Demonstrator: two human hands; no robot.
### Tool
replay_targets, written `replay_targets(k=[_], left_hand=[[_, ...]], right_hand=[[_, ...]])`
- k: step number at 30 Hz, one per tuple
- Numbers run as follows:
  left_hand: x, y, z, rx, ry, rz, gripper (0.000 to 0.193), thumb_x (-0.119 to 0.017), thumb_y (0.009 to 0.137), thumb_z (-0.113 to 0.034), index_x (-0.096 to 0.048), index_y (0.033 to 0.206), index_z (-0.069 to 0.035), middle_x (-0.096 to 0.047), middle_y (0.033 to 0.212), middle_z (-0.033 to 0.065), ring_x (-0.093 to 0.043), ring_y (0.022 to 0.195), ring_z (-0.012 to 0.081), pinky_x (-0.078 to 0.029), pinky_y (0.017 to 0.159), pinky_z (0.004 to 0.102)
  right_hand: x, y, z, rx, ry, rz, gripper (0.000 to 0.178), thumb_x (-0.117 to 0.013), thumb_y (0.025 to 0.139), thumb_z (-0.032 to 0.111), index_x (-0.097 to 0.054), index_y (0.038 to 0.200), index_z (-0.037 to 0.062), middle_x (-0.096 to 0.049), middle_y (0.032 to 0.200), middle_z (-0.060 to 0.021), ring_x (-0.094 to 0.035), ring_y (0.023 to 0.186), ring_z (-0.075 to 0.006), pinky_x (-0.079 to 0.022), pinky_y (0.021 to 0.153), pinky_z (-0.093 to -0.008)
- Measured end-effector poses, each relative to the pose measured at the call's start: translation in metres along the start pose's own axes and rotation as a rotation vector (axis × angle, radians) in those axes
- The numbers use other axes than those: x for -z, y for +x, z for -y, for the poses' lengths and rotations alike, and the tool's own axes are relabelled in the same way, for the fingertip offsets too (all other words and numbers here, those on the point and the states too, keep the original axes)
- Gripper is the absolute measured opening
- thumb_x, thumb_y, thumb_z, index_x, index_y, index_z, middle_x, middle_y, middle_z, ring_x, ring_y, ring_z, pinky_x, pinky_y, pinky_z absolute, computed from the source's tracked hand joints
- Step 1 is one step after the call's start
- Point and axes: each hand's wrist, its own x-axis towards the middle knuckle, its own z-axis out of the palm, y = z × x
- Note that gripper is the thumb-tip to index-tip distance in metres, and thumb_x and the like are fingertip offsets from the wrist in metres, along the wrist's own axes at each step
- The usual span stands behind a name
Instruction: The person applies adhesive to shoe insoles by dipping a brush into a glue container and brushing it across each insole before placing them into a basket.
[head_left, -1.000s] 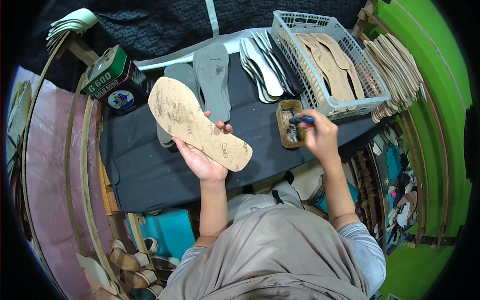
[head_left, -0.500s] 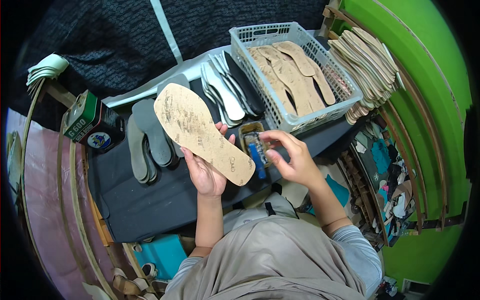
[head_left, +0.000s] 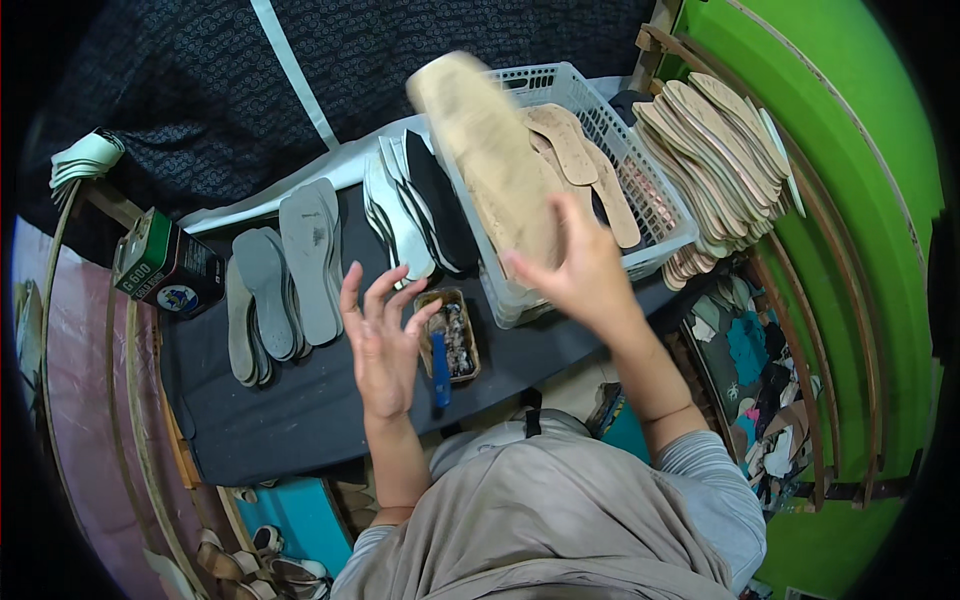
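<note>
Plainly, right hand [head_left: 585, 268] holds blurred tan insole [head_left: 490, 150] over white crate [head_left: 662, 250], left hand [head_left: 385, 350] loosely spread, empty, near blue-handled tool [head_left: 440, 370].

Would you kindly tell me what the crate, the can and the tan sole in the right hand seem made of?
Tan sole: possibly fibreboard, from its matte brownish face, though blur hides texture.
Crate: probably plastic, pale and semi-translucent, with lattice walls.
Can: likely painted metal, glossy-looking green and dark, with crisp edges.

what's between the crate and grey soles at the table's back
In the head view, white sole-shaped pieces and black material lie between the grey soles and the crate.
</note>
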Motion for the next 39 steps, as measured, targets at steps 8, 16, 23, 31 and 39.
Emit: replay_targets(k=[8, 16, 23, 31, 39], left_hand=[[0.020, -0.019, 0.009, 0.002, 0.086, -0.164, 0.035, -0.041, 0.092, -0.029, -0.044, 0.116, -0.004, -0.049, 0.088, 0.0110, -0.051, 0.081, 0.0230, -0.044, 0.076, 0.0375], [0.014, -0.041, 0.025, -0.046, 0.181, -0.318, 0.032, -0.040, 0.091, -0.027, -0.047, 0.108, -0.001, -0.052, 0.080, 0.0105, -0.051, 0.077, 0.0195, -0.044, 0.075, 0.0344], [0.002, -0.040, 0.042, -0.036, 0.145, -0.373, 0.032, -0.041, 0.090, -0.026, -0.048, 0.107, -0.001, -0.052, 0.079, 0.0103, -0.051, 0.076, 0.0189, -0.044, 0.075, 0.0339], [0.024, -0.032, 0.019, -0.086, 0.302, -0.443, 0.025, -0.040, 0.093, -0.020, -0.050, 0.106, -0.001, -0.052, 0.080, 0.0070, -0.050, 0.074, 0.0136, -0.044, 0.073, 0.0281], [0.112, 0.015, 0.024, -0.074, 1.581, -0.606, 0.031, -0.058, 0.081, -0.010, -0.053, 0.112, -0.006, -0.053, 0.100, 0.0176, -0.055, 0.092, 0.0307, -0.044, 0.081, 0.0381]], right_hand=[[0.029, 0.048, -0.131, -0.415, -0.574, 0.291, 0.078, -0.068, 0.068, 0.055, -0.050, 0.104, -0.0113, -0.064, 0.086, -0.0253, -0.064, 0.080, -0.0361, -0.052, 0.069, -0.0403], [0.013, 0.044, -0.153, -0.468, -0.722, 0.866, 0.078, -0.066, 0.061, 0.069, -0.066, 0.096, -0.0020, -0.065, 0.099, -0.0171, -0.064, 0.093, -0.0296, -0.051, 0.076, -0.0363], [0.015, 0.044, -0.142, -0.416, -0.729, 0.834, 0.068, -0.065, 0.069, 0.061, -0.066, 0.097, -0.0006, -0.065, 0.098, -0.0167, -0.064, 0.093, -0.0286, -0.052, 0.075, -0.0377], [0.021, 0.039, -0.141, -0.305, -0.697, 0.450, 0.041, -0.063, 0.078, 0.041, -0.065, 0.083, 0.0006, -0.066, 0.078, -0.0181, -0.066, 0.073, -0.0320, -0.053, 0.064, -0.0400], [0.011, 0.022, -0.078, -0.194, -0.379, 0.233, 0.028, -0.063, 0.080, 0.032, -0.064, 0.091, 0.0066, -0.064, 0.063, -0.0099, -0.064, 0.062, -0.0262, -0.049, 0.058, -0.0365]])
